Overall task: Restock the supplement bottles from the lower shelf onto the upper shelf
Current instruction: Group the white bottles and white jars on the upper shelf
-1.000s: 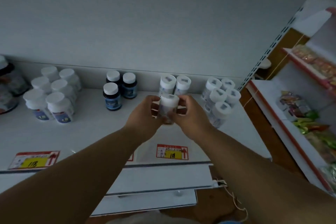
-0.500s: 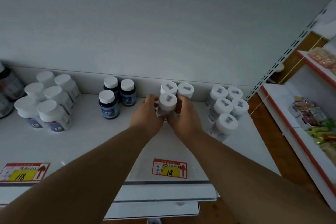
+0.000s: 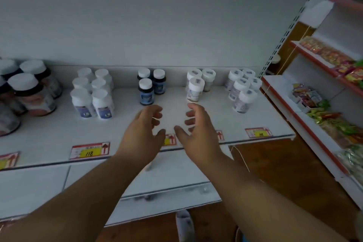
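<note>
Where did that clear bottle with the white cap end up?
The clear bottle stands upright on the upper shelf, right of centre in the head view, just in front of two matching bottles and beyond both empty hands.

A plain grey-white back panel (image 3: pixel 157 15) rises behind the shelving, a brown wooden floor (image 3: pixel 284 173) lies below, and a red-edged side rack (image 3: pixel 306 124) stands at right in dim light.
</note>
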The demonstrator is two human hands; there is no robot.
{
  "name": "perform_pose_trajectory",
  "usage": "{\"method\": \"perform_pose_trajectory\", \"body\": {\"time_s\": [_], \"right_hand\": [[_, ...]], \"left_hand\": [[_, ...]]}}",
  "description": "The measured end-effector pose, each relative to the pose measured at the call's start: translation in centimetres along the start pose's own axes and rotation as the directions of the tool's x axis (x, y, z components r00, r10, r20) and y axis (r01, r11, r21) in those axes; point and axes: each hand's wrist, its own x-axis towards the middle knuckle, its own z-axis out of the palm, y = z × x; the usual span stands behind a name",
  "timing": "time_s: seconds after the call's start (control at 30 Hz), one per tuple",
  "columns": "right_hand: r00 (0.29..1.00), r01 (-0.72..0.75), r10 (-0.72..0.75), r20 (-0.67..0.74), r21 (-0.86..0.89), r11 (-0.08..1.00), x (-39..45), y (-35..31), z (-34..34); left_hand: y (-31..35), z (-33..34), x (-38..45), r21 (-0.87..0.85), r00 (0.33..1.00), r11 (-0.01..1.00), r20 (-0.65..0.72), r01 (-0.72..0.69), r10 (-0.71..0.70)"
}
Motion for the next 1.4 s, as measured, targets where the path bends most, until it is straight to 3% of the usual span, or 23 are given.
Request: {"method": "perform_pose_trajectory", "body": {"time_s": [0.2,0.4,0.57,0.83,0.97,1.13,1.33,1.4], "right_hand": [[0.981,0.067,-0.081,0.177,0.083,0.994,-9.3,-6.9,6.3],[0.93,0.04,-0.074,0.36,0.101,0.994,-13.6,-8.4,11.6],[0.888,0.02,-0.035,0.459,0.036,0.999,-13.9,-3.4,16.3],[0.83,-0.052,0.104,0.547,-0.11,0.993,-11.2,9.9,28.0],[0.81,-0.219,0.279,0.515,-0.176,0.96,-7.8,14.9,34.2],[0.834,-0.276,0.317,0.451,-0.157,0.948,-4.3,19.8,39.5],[0.803,-0.323,0.353,0.48,-0.147,0.935,-2.3,23.1,44.0],[0.821,-0.279,0.304,0.483,-0.125,0.952,-2.4,22.5,44.0]], "left_hand": [[-5.6,-7.3,-10.5,0.041,0.998,0.999,-0.054,0.03,-0.028],[-10.7,-7.8,-17.3,0.041,0.98,0.982,-0.081,0.185,-0.181],[-15.7,-3.4,-18.5,0.001,0.95,0.953,-0.082,0.302,-0.301],[-27.5,8.9,-16.2,-0.101,0.864,0.866,-0.077,0.49,-0.498],[-32.7,12.6,-14.1,-0.163,0.816,0.813,-0.064,0.559,-0.574],[-38.9,15.8,-9.4,-0.262,0.771,0.766,-0.104,0.588,-0.628],[-43.9,18.5,-4.3,-0.239,0.813,0.784,0.04,0.573,-0.581],[-44.1,17.9,-4.5,-0.191,0.821,0.806,-0.001,0.561,-0.571]]}}
